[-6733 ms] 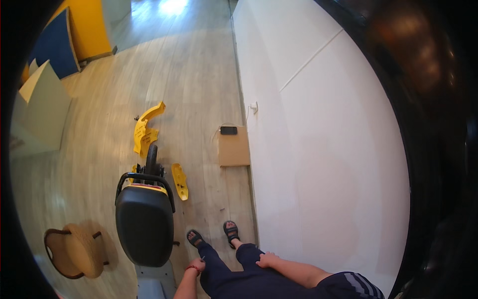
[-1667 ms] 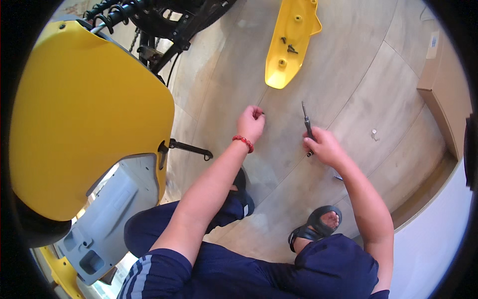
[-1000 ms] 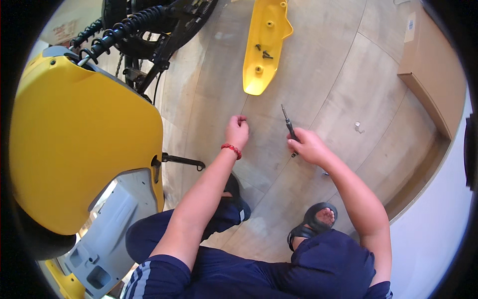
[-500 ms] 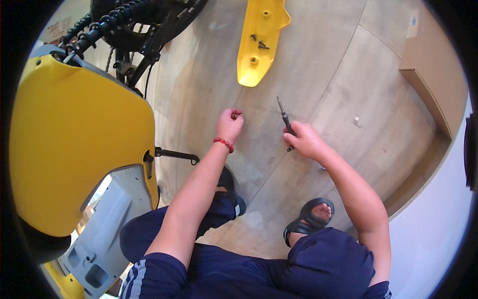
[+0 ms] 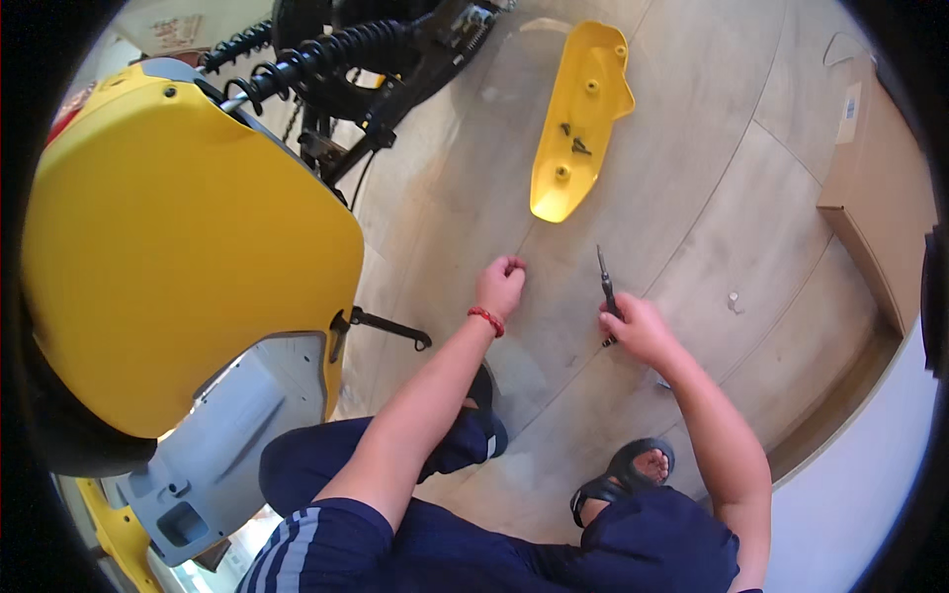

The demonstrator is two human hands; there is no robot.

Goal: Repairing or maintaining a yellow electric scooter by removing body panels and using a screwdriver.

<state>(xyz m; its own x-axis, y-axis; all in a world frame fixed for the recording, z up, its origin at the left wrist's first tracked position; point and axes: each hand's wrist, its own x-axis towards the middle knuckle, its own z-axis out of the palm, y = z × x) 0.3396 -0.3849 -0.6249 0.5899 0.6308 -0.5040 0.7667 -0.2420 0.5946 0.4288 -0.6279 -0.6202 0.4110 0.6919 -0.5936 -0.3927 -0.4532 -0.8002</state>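
My right hand (image 5: 643,328) is wrapped round the dark handle of a screwdriver (image 5: 605,280), whose metal tip points away from me. Some distance to its left, above the floor, my left hand (image 5: 502,285) has its fingertips pressed together. Whatever sits between those fingertips, if anything, is hidden; a red bead bracelet (image 5: 485,319) circles that wrist. Beyond both hands a long yellow plastic cover (image 5: 554,206) lies hollow side up on the floor. Several small dark screws (image 5: 580,146) rest inside it.
At left stands a two-wheeled vehicle with a yellow body panel (image 5: 188,247), a black coil spring (image 5: 331,57) and a kickstand (image 5: 390,326) jutting toward my left forearm. A cardboard box (image 5: 875,198) stands at right. A small pale piece (image 5: 733,301) lies on the wooden floor.
The whole view has shifted, so the vehicle, cover and floor sit lower and further right in the picture. Both hands keep their grips and their spacing.
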